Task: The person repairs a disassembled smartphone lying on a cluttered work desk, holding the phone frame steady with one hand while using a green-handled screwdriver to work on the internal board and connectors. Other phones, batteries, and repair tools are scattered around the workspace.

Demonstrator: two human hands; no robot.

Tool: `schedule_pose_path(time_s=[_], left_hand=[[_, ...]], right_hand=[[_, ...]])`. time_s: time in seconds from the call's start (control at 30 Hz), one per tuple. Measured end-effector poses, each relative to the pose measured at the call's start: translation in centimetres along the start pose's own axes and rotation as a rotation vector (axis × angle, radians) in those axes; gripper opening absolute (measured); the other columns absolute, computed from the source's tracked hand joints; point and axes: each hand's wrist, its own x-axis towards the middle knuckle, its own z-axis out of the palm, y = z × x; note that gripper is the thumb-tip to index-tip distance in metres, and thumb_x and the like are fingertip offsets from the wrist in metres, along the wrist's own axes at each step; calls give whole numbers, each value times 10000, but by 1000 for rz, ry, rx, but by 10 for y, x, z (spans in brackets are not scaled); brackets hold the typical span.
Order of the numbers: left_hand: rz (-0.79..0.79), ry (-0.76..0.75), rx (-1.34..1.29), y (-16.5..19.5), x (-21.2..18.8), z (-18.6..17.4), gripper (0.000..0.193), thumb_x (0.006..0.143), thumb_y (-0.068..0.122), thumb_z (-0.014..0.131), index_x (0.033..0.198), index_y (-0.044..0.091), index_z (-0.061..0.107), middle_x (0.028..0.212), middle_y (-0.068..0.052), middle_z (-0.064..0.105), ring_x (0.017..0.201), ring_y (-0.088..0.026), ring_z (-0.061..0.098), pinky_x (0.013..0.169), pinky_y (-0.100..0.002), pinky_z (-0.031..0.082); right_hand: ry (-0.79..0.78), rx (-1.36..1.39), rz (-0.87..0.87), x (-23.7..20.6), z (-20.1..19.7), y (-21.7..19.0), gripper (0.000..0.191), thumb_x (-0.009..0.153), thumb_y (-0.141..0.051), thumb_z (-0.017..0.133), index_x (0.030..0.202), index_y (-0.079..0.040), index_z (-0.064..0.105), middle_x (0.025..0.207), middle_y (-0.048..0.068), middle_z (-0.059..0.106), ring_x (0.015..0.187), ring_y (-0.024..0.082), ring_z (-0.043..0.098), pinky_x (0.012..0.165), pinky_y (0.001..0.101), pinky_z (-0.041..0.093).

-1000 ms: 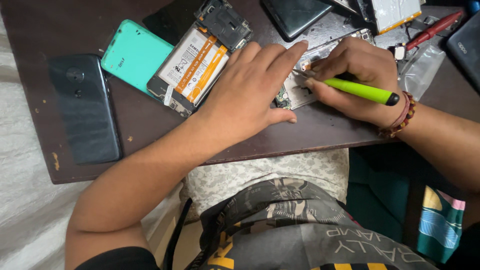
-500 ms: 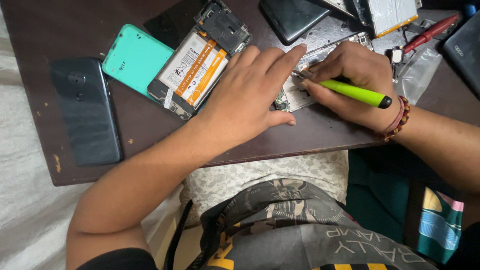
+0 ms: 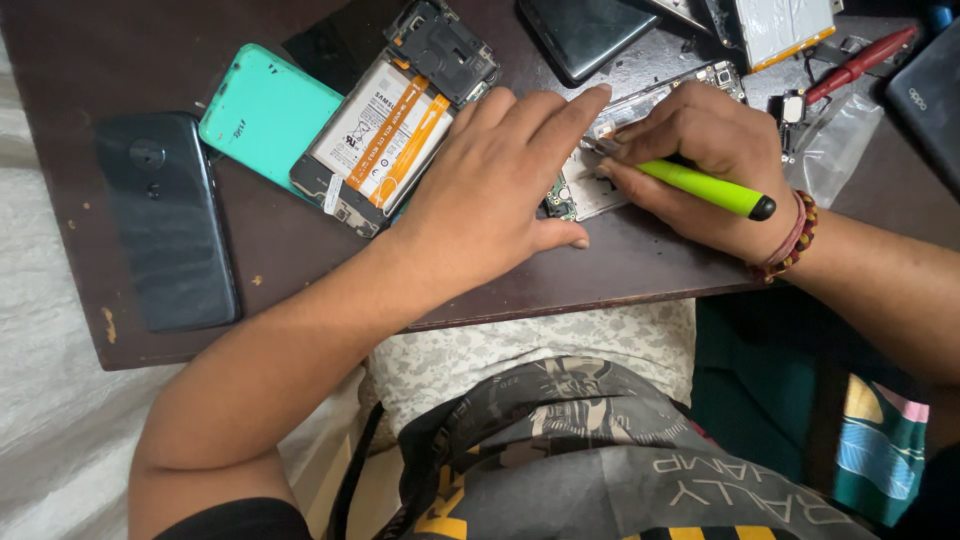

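— What have your hands got?

— My right hand (image 3: 705, 150) is closed around a green screwdriver (image 3: 703, 187), its tip down on the opened phone frame (image 3: 640, 110) on the table (image 3: 300, 250). My left hand (image 3: 495, 185) lies flat on that frame, fingers spread and stretched toward the tip, holding nothing.

— So where is the frame?

— Under both hands, mostly hidden by the left palm; only its far edge and a strip of circuit board show between them.

— And around them?

— Just left of my left hand lies a phone with its back off (image 3: 395, 125), battery and orange ribbon bared, half over a teal back cover (image 3: 262, 112). Further left, a dark phone (image 3: 168, 220). Beyond my right hand, a red-handled tool (image 3: 860, 62).
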Motion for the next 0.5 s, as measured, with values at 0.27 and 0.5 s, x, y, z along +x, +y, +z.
schedule_pose_path(time_s=[0.27,0.5], left_hand=[[-9,-5,3,0,0,1,1029,686,358,955,1510,47,422,1285,-134,578,1140,-357,531,1017,-464,432],[-21,-16,-5,2,1,-2,1034,665,363,954,1499,44,432,1288,-135,587,1141,-359,536,1022,-467,428]], right_hand=[[6,-10,10,-1,3,-3,247,887,-21,900,949,-54,663,1016,108,691,997,240,734,788,301,582],[2,-11,5,2,2,-8,248,885,-21,890,953,-53,654,1028,98,691,977,240,726,777,301,579]])
